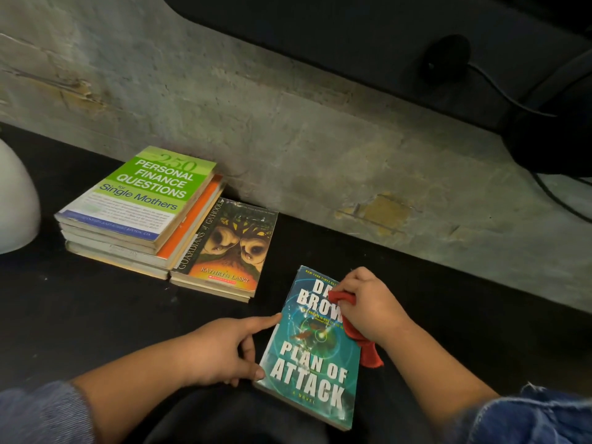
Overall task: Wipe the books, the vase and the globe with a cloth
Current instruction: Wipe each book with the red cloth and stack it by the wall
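A white rounded thing [16, 200] at the left is cut off and cannot be named. The right hand [368, 302] clutches a red cloth [368, 350], hiding part of the author's name on the teal paperback [307, 357]. That book lies flat, cover up, nearest the person. Its long axis runs away from them, top leaning slightly left. The left hand [221, 347], index finger and thumb spread, touches its left edge. The counter [96, 299] is dark and meets a rough grey wall [288, 123], where a stack of books [137, 200] lies.

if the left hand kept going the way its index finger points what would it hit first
The Plan of Attack book: the index fingertip of the left hand seems to touch its left edge. Further along that line, across the cover, is the right hand gripping the red cloth.
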Available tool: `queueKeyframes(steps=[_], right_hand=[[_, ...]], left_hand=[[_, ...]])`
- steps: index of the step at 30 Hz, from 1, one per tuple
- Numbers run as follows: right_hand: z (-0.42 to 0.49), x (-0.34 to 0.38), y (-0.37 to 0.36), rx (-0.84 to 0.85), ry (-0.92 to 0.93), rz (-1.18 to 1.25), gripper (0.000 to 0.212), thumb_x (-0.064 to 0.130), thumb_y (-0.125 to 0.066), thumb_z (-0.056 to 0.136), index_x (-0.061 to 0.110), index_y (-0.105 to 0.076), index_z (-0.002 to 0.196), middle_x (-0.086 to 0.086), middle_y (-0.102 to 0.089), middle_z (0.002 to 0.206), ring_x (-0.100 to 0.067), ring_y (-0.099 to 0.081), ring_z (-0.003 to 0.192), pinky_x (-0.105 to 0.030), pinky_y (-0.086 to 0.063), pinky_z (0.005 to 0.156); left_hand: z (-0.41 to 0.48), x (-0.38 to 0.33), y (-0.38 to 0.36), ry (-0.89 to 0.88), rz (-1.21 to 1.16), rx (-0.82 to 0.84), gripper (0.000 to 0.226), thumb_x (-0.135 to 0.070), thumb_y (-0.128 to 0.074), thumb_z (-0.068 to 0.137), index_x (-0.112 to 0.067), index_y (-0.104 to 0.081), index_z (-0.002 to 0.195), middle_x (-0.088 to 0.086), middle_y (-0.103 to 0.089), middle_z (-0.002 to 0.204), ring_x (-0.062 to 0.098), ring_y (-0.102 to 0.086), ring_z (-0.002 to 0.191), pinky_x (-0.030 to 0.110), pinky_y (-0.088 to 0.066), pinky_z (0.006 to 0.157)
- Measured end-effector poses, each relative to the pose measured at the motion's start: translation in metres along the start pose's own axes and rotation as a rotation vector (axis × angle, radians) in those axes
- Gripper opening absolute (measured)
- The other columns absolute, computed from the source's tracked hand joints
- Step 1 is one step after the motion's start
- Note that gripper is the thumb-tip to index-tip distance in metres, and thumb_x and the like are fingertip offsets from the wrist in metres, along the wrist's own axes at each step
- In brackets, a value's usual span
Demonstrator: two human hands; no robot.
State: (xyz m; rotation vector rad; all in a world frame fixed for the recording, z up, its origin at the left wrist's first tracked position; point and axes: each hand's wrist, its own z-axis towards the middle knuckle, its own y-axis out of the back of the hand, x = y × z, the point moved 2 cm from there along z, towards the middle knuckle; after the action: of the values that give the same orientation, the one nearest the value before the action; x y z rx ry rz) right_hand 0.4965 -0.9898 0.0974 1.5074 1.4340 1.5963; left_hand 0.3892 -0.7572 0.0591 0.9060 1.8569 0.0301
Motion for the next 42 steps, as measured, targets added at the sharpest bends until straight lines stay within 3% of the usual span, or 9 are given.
queueKeyframes(steps=[4,9,12,17,21,26,32,37,42], right_hand=[[-0.006,-0.001,0.005,0.085,0.017,0.127,0.029,0.011,-0.068,0.086,0.039,-0.069,0.086,0.016,-0.049,0.105,-0.003,-0.052,0.105,-0.004,-0.037,0.084],[-0.014,0.003,-0.006,-0.004,0.052,-0.053,0.024,0.019,-0.063,0.09,0.035,-0.07,0.107,0.018,-0.043,0.113,-0.006,-0.044,0.111,-0.022,-0.042,0.098],[-0.025,0.0,-0.005,0.111,0.11,0.05,0.029,0.013,-0.065,0.087,0.036,-0.071,0.103,0.023,-0.045,0.111,-0.001,-0.045,0.113,-0.013,-0.039,0.097],[-0.028,-0.003,-0.007,-0.06,-0.002,-0.001,0.025,0.016,-0.064,0.089,0.038,-0.071,0.1,0.02,-0.044,0.11,-0.004,-0.047,0.11,-0.016,-0.041,0.093],[-0.036,0.004,-0.01,0.095,0.099,0.063,0.027,0.014,-0.065,0.087,0.033,-0.072,0.104,0.022,-0.046,0.109,0.001,-0.047,0.109,-0.004,-0.036,0.089],[-0.036,0.005,-0.013,-0.044,0.024,0.012,0.023,0.018,-0.064,0.088,0.035,-0.072,0.103,0.02,-0.044,0.109,-0.004,-0.047,0.11,-0.02,-0.044,0.096],[-0.046,0.002,-0.007,0.19,0.119,0.096,0.026,0.017,-0.07,0.081,0.04,-0.072,0.095,0.024,-0.048,0.11,0.001,-0.049,0.11,-0.017,-0.043,0.097],[-0.02,0.0,-0.003,-0.108,-0.085,-0.085,0.023,0.023,-0.062,0.089,0.036,-0.071,0.106,0.015,-0.046,0.116,-0.01,-0.048,0.113,-0.027,-0.045,0.098],[-0.026,0.016,-0.014,0.054,0.091,-0.038,0.025,0.027,-0.062,0.092,0.037,-0.067,0.114,0.021,-0.041,0.116,-0.002,-0.043,0.112,-0.017,-0.04,0.094]], left_hand=[[-0.002,-0.003,-0.002,-0.015,0.113,-0.011,0.088,-0.028,-0.07,0.086,-0.061,-0.011,0.141,-0.008,-0.065,0.09,0.002,-0.065,0.067,0.022,-0.056,0.075],[-0.001,-0.002,-0.001,-0.009,0.091,-0.01,0.086,-0.026,-0.071,0.085,-0.057,-0.015,0.143,-0.007,-0.063,0.091,0.003,-0.063,0.065,0.024,-0.057,0.074],[-0.001,-0.003,-0.002,-0.013,0.097,-0.011,0.086,-0.026,-0.071,0.085,-0.058,-0.014,0.142,-0.007,-0.063,0.092,0.004,-0.064,0.066,0.025,-0.057,0.075],[-0.001,-0.004,-0.002,-0.008,0.119,-0.007,0.086,-0.027,-0.07,0.086,-0.058,-0.013,0.142,-0.006,-0.063,0.093,0.003,-0.063,0.065,0.023,-0.056,0.074],[0.0,-0.003,-0.002,-0.008,0.113,-0.008,0.086,-0.026,-0.07,0.086,-0.058,-0.013,0.142,-0.006,-0.063,0.093,0.003,-0.063,0.064,0.022,-0.056,0.072],[-0.001,-0.004,-0.002,-0.002,0.121,-0.007,0.086,-0.025,-0.07,0.086,-0.058,-0.013,0.142,-0.005,-0.063,0.094,0.004,-0.064,0.066,0.025,-0.057,0.075],[-0.001,-0.003,-0.002,-0.002,0.13,-0.007,0.087,-0.027,-0.07,0.085,-0.058,-0.012,0.143,-0.007,-0.064,0.092,0.003,-0.064,0.065,0.027,-0.058,0.076],[-0.001,-0.004,-0.002,0.005,0.139,-0.013,0.087,-0.03,-0.07,0.085,-0.06,-0.01,0.141,-0.008,-0.064,0.092,0.003,-0.065,0.068,0.026,-0.057,0.077],[-0.002,-0.004,-0.001,0.0,0.135,-0.01,0.087,-0.029,-0.069,0.086,-0.057,-0.011,0.143,-0.008,-0.064,0.093,0.004,-0.064,0.068,0.023,-0.056,0.076]])
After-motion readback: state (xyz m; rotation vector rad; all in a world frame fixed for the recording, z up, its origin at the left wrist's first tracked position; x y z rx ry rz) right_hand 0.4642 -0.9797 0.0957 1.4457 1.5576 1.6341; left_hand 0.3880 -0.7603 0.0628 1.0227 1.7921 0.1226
